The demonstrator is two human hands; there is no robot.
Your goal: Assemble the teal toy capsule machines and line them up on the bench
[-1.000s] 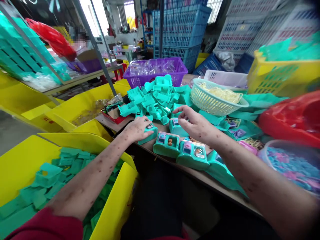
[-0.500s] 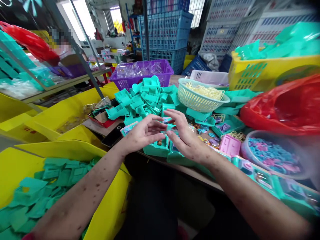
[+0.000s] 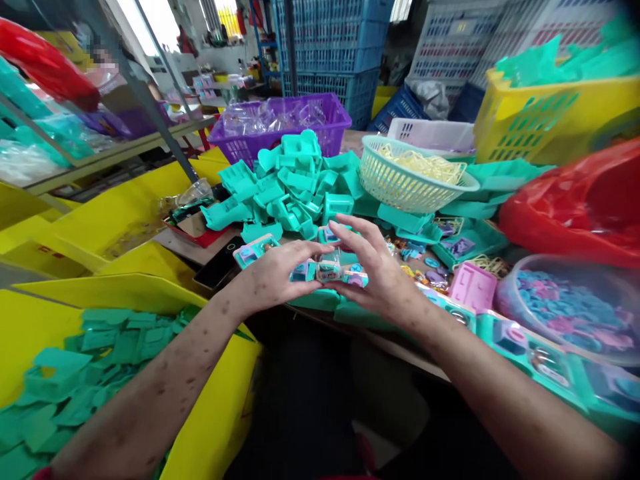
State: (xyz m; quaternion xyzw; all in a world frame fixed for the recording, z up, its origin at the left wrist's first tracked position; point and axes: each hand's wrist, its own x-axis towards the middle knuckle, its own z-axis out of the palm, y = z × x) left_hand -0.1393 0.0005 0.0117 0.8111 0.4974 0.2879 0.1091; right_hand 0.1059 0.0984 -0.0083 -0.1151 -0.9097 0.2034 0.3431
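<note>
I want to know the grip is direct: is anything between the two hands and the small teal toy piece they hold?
Nothing visible: the left hand and right hand pinch the teal toy piece directly, fingertips on it.

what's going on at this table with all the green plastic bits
A person at a crowded workbench holds a small teal toy piece between both hands, the left hand and right hand meeting over it just above the table edge. Behind the hands lies a heap of teal plastic shells, with a purple basket of clear parts behind it and a pale round basket of yellowish pieces to the right. A yellow bin of flat teal pieces sits at lower left.
</note>
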